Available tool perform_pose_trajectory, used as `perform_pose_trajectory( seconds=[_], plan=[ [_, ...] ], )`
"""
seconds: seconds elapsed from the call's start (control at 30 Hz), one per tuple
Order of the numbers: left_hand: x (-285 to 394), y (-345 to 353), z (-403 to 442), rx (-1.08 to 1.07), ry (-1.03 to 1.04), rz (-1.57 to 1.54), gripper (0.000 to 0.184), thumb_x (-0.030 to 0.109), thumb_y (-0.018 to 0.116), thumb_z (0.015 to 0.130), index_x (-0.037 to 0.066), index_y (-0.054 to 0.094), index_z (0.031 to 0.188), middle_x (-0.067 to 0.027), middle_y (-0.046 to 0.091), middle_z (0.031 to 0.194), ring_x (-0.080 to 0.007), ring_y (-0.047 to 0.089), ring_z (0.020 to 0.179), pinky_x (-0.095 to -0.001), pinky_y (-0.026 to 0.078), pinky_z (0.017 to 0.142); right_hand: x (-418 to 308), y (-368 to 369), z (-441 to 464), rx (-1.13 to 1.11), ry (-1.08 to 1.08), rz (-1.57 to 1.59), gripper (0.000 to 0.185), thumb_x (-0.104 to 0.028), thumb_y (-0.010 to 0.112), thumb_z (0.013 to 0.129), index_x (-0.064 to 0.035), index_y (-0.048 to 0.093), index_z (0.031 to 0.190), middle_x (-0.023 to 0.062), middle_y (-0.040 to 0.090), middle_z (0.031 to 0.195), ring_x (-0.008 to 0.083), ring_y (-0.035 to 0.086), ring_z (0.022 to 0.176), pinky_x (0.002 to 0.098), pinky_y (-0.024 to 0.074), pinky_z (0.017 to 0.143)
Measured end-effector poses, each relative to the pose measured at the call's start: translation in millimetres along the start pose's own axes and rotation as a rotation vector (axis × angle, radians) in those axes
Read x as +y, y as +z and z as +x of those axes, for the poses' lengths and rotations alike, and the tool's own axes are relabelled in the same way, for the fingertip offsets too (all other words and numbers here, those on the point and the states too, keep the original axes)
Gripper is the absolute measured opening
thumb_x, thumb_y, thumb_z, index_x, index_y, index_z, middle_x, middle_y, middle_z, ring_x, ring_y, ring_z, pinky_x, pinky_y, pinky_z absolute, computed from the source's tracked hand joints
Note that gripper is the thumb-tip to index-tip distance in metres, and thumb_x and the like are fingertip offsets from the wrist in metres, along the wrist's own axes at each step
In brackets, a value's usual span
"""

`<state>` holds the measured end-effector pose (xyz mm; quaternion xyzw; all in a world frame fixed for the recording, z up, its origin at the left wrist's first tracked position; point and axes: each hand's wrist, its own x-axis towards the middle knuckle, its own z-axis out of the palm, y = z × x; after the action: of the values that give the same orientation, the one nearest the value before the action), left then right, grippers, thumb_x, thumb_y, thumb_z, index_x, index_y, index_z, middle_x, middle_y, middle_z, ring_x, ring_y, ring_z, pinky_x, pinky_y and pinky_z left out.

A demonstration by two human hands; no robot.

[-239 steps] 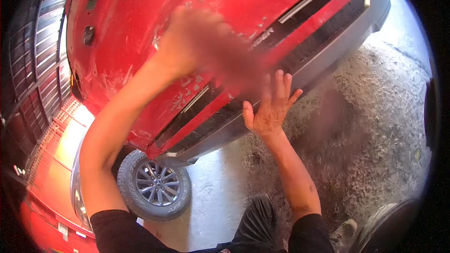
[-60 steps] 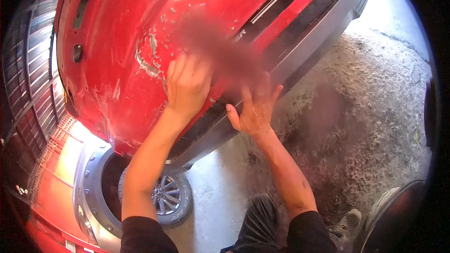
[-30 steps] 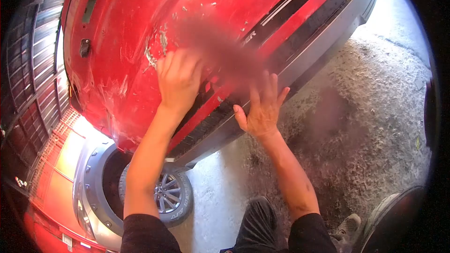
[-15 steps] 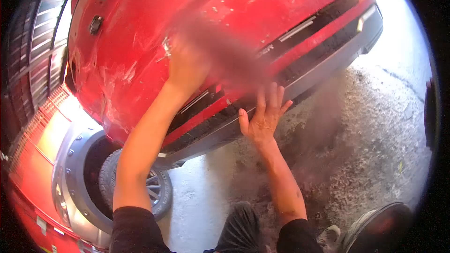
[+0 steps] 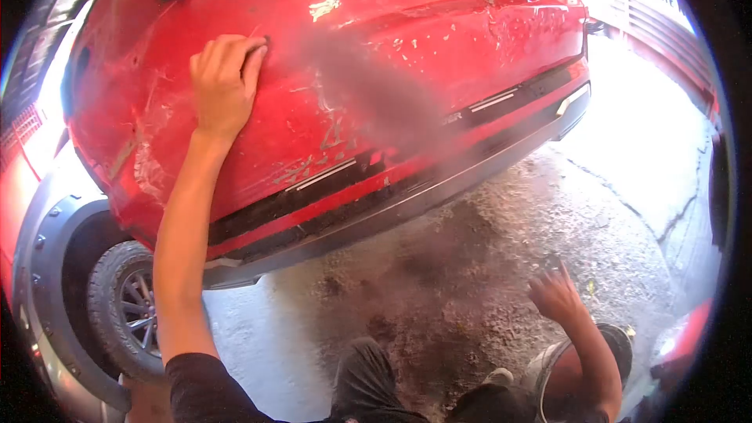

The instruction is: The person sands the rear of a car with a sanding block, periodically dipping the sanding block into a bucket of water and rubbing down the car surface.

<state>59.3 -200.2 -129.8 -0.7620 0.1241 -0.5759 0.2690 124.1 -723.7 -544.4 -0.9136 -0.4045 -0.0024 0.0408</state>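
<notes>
Reaching to the upper left of the head view, the left hand (image 5: 223,82) is at the red panel (image 5: 266,133), which fills most of the upper half. Its grip is narrow: the thumb stands close to the bent fingers. A small dark spot shows at their tips, but I cannot tell if it is a held thing, nor if the tips touch the panel.

The right hand (image 5: 558,294) has left the bumper (image 5: 364,219), where its fingers lay half a second ago. It is now at the lower right, near what seems a bucket (image 5: 540,364), with partly curled fingers; whether it holds something, I cannot tell. So, in my judgement, only the left hand now attends to the panel. The view has also turned, and the wheel (image 5: 135,305) stands further to the left. Pale scratches (image 5: 333,121) remain at the panel's middle, beside a dark blur.
</notes>
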Motion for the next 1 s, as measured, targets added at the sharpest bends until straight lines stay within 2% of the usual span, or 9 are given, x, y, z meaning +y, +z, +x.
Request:
perform_pose_trajectory(
  seconds=[0.03,0.07,0.27,0.43,0.63,0.7,0.8,0.9,1.0],
  plan=[
    [-1,2,-1,0.042,-0.019,-0.031,0.011,0.016,0.074,0.091,0.010,0.073,0.101,-0.0046,0.069,0.101,-0.0229,0.065,0.098,-0.0374,0.043,0.084,26,41,-60,0.125,-0.022,-0.032,0.037,-0.023,0.063,0.095,-0.0090,0.064,0.128,0.0133,0.068,0.100,0.0322,0.066,0.105,0.0651,0.0332,0.115],
    [-1,4,-1,0.045,-0.013,-0.035,0.012,0.016,0.074,0.091,0.010,0.074,0.102,-0.0047,0.069,0.101,-0.0230,0.065,0.098,-0.0375,0.043,0.083,31,45,-105,-0.121,0.074,-0.102,0.039,-0.023,0.064,0.092,-0.0097,0.062,0.129,0.0120,0.065,0.098,0.0316,0.063,0.107,0.0681,0.0354,0.112],
    [-1,5,-3,0.010,-0.055,-0.069,0.013,0.016,0.074,0.092,0.011,0.074,0.104,-0.0040,0.069,0.101,-0.0225,0.065,0.097,-0.0372,0.042,0.083,14,74,-210,-0.174,0.057,-0.276,0.045,-0.017,0.048,0.100,-0.0178,0.052,0.145,0.0167,0.044,0.155,0.0384,0.044,0.143,0.0732,0.0248,0.116],
    [-4,5,-3,0.022,-0.056,-0.068,0.014,0.017,0.075,0.091,0.012,0.074,0.105,-0.0030,0.069,0.101,-0.0212,0.065,0.098,-0.0363,0.042,0.084,-2,54,-153,-0.529,-0.659,-0.501,0.046,-0.029,0.052,0.100,-0.0220,0.049,0.145,0.0079,0.057,0.137,0.0305,0.050,0.138,0.0647,0.0334,0.115],
    [-5,6,-5,0.021,-0.067,-0.067,0.016,0.016,0.075,0.091,0.012,0.074,0.107,-0.0029,0.068,0.101,-0.0210,0.065,0.098,-0.0357,0.041,0.086,26,57,-134,-0.756,-0.572,-0.373,0.032,-0.029,0.052,0.100,-0.0203,0.056,0.131,0.0082,0.063,0.123,0.0261,0.066,0.115,0.0500,0.0530,0.091],
    [-4,6,-5,0.018,-0.067,-0.061,0.016,0.016,0.075,0.091,0.011,0.074,0.107,-0.0032,0.068,0.101,-0.0211,0.065,0.098,-0.0354,0.041,0.086,51,64,-132,-0.496,-0.518,-0.267,0.018,-0.025,0.053,0.100,-0.0192,0.062,0.116,0.0078,0.071,0.104,0.0268,0.074,0.093,0.0443,0.0549,0.078],
    [-2,7,-5,0.017,-0.074,-0.060,0.015,0.015,0.074,0.092,0.010,0.073,0.106,-0.0038,0.069,0.102,-0.0214,0.065,0.099,-0.0353,0.041,0.087,100,73,-115,-0.510,-0.082,-0.115,0.016,-0.023,0.057,0.096,-0.0169,0.070,0.105,0.0059,0.073,0.099,0.0278,0.073,0.095,0.0462,0.0576,0.078],
    [0,6,-4,-0.001,-0.077,-0.047,0.015,0.015,0.074,0.092,0.010,0.073,0.106,-0.0042,0.069,0.103,-0.0216,0.065,0.099,-0.0355,0.041,0.087,138,63,-135,0.194,0.076,0.177,0.014,-0.026,0.062,0.090,-0.0161,0.071,0.094,0.0088,0.075,0.099,0.0312,0.072,0.093,0.0437,0.0579,0.076],
    [1,5,-1,-0.024,-0.081,-0.027,0.015,0.015,0.074,0.092,0.009,0.073,0.106,-0.0042,0.069,0.102,-0.0215,0.065,0.099,-0.0356,0.041,0.088,213,106,-168,0.256,0.752,0.410,0.019,-0.029,0.066,0.090,-0.0124,0.071,0.099,0.0125,0.075,0.100,0.0341,0.072,0.096,0.0459,0.0573,0.079]
  ],
)
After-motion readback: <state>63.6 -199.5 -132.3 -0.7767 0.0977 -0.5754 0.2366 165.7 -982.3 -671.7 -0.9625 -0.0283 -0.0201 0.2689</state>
